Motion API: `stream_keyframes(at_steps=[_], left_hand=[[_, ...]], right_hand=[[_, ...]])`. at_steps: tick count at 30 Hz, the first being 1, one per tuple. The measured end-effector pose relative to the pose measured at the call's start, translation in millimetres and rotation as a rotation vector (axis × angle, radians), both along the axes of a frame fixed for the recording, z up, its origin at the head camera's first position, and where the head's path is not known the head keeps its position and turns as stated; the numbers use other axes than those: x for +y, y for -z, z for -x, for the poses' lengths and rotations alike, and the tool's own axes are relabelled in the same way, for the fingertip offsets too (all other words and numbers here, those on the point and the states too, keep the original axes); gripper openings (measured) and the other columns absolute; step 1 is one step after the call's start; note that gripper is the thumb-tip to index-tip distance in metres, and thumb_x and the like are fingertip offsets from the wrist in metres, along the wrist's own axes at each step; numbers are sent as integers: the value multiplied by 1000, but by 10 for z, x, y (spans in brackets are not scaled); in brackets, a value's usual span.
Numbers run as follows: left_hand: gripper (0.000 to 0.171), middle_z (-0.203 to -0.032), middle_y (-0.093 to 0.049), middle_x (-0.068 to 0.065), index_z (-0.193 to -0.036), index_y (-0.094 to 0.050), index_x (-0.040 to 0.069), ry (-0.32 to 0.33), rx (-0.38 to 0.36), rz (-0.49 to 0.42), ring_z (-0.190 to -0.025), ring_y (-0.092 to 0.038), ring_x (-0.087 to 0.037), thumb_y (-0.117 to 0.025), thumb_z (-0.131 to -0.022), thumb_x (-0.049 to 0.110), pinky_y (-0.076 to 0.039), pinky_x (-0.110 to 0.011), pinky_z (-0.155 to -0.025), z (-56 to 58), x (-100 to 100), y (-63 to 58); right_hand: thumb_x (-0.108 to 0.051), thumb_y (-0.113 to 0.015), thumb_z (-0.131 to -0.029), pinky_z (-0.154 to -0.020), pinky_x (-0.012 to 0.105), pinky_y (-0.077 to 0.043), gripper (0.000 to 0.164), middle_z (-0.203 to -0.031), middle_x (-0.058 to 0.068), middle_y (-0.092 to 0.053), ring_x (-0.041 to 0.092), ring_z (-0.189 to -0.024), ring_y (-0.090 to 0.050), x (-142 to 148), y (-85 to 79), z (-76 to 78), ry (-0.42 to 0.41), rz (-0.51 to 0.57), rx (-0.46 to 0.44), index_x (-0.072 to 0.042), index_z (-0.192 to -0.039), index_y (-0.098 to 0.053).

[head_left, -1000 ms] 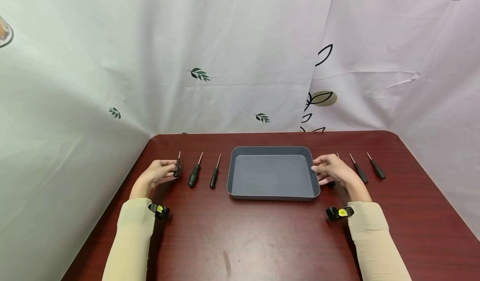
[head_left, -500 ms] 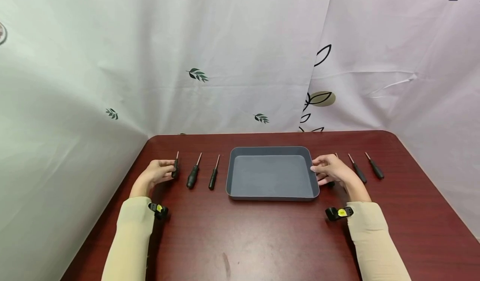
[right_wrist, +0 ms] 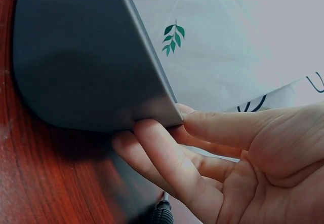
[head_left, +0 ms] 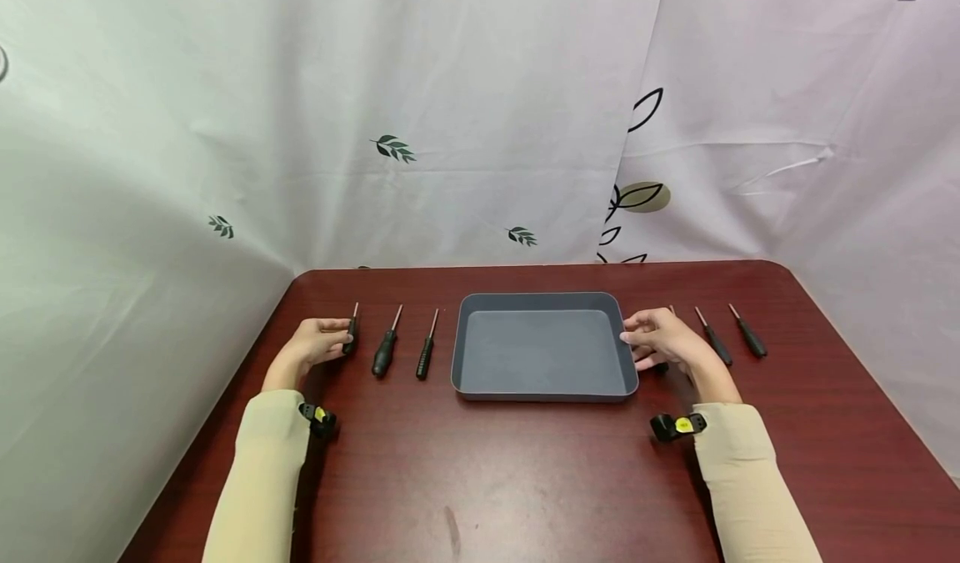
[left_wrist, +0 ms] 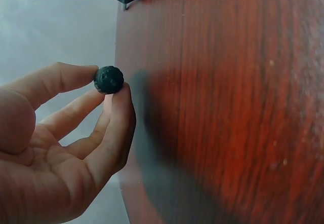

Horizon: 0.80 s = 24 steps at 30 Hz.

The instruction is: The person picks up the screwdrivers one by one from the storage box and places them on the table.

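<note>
At the left of the head view my left hand [head_left: 311, 344] pinches a black-handled screwdriver [head_left: 350, 335] between thumb and fingertips, its thin shaft pointing to the back of the table. Seen from the left wrist, the ridged butt of that screwdriver [left_wrist: 108, 79] faces the camera. My right hand [head_left: 667, 338] grips the right side of a grey rectangular tray [head_left: 543, 354]. In the right wrist view the thumb meets the tray's rim, and the fingers [right_wrist: 167, 155] lie along its outer wall. Nothing lies inside the tray.
Two screwdrivers, one thick-handled [head_left: 385, 353] and one slimmer [head_left: 425, 359], lie left of the tray. Right of it lie two more screwdrivers, one nearer [head_left: 717, 346] and one farther [head_left: 750, 338], plus another [head_left: 661, 368] partly hidden beneath my right hand. Curtains surround the brown table [head_left: 480, 471].
The head view has shifted very slightly. Both hands keep their holds, and the screwdriver and tray stay practically in place.
</note>
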<state>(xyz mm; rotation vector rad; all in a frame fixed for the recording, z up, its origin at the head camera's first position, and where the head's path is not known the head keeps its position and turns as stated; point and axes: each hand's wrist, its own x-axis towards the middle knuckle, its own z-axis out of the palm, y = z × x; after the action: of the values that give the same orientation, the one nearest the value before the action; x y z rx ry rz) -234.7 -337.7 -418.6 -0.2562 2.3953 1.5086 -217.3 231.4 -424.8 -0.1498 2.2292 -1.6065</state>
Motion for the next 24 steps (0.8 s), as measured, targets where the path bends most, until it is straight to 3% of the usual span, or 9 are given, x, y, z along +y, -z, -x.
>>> stream_keyframes(at_steps=[6, 15, 24], left_hand=[[50, -112, -63, -9, -144, -41, -13, -5, 0, 24, -82, -60, -1, -57, -101, 5, -57, -22, -76, 16, 13, 31], [42, -121, -64, -27, -136, -50, -15, 6, 69, 153, -94, -64, -9, -58, -101, 5, -58, -26, -77, 12, 29, 44], [39, -123, -62, -31, -131, -56, -15, -24, 115, 212, -89, -65, -12, -62, -97, 5, -58, -25, -72, 11, 46, 102]], right_hand=[[-1, -56, -100, -68, 40, -62, 44, -97, 17, -66, 19, -71, -67, -1, 2, -1, -3, -3, 1, 23, -133, -40], [-1, -57, -100, -68, 40, -62, 44, -97, 16, -67, 19, -71, -68, -5, 8, -1, 1, 1, 0, 23, -133, -41], [-1, -57, -100, -68, 40, -62, 43, -100, 18, -66, 20, -72, -68, -4, 12, -2, -2, -2, -4, 23, -132, -41]])
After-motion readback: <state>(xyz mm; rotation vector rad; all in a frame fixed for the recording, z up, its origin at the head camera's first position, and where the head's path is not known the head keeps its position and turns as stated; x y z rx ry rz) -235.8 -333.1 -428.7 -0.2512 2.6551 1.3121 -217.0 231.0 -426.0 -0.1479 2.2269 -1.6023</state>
